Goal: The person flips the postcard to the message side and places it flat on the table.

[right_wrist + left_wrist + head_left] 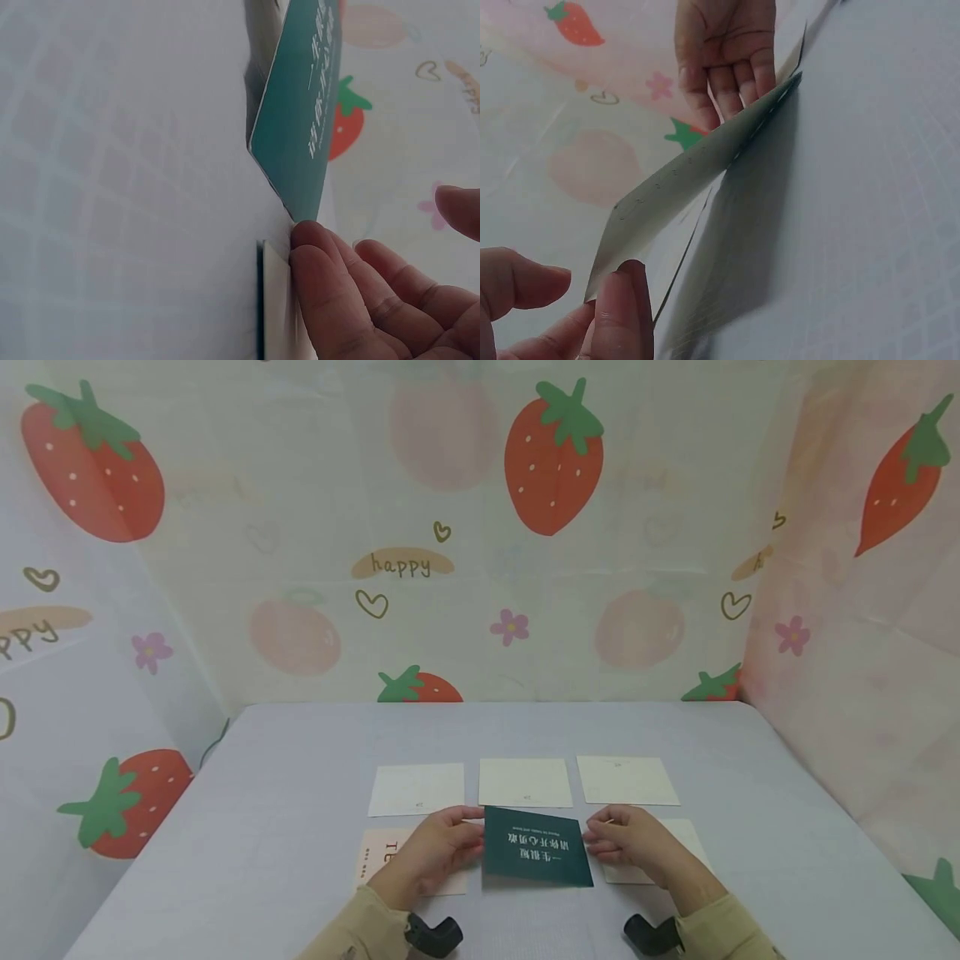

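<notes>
A teal postcard (536, 852) with white Chinese lettering stands tilted above the table between my two hands, its pale back showing in the left wrist view. My left hand (442, 852) touches its left edge with the fingers, the thumb (532, 281) held away from the card. On the other side, the fingertips of my right hand (637, 842) meet the right edge, and that thumb (461, 214) is also apart. Beneath the left hand lies a cream card (372, 852) with red print, partly hidden. A pale card (686, 839) lies under the right hand.
Farther back, three pale cards, left (417, 789), middle (525, 782) and right (628, 779), lie in a row on the white table (225, 860). Strawberry-patterned curtains (465, 527) enclose the back and sides. Dark devices sit at both wrists.
</notes>
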`<move>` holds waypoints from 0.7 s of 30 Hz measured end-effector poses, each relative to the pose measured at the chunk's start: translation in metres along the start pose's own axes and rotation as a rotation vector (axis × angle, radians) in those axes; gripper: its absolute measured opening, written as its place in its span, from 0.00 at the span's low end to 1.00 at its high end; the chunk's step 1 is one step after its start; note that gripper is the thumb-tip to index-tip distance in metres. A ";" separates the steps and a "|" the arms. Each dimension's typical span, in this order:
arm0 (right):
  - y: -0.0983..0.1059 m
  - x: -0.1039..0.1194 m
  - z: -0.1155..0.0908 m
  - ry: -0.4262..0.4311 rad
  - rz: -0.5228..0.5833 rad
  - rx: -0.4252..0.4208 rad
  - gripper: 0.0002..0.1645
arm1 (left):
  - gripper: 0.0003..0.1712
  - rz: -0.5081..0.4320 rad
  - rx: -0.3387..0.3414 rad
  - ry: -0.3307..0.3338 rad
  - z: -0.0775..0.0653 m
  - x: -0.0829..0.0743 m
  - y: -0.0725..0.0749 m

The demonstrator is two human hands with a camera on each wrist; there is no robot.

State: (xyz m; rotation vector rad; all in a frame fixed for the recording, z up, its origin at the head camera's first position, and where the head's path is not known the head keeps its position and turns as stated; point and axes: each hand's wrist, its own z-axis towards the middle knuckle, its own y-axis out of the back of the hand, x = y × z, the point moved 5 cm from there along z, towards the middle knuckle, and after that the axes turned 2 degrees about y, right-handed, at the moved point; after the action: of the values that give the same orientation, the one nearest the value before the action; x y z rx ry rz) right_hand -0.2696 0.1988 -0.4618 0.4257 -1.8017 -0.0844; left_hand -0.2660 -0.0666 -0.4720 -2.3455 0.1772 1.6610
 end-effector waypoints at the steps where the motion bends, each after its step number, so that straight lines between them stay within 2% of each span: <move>1: 0.000 0.000 0.000 -0.002 -0.001 -0.002 0.17 | 0.21 0.007 0.006 -0.004 0.001 0.000 -0.001; 8: 0.000 -0.002 0.002 -0.008 -0.003 -0.016 0.16 | 0.22 0.045 0.016 -0.009 0.003 0.001 -0.006; 21: -0.001 0.000 0.000 0.011 -0.011 0.022 0.17 | 0.22 0.076 -0.004 -0.007 0.003 0.001 -0.007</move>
State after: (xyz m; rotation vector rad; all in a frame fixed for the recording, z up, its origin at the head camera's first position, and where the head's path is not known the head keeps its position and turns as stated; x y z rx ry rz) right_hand -0.2694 0.1982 -0.4620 0.4504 -1.7907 -0.0696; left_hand -0.2668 -0.0591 -0.4733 -2.3631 0.2648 1.7046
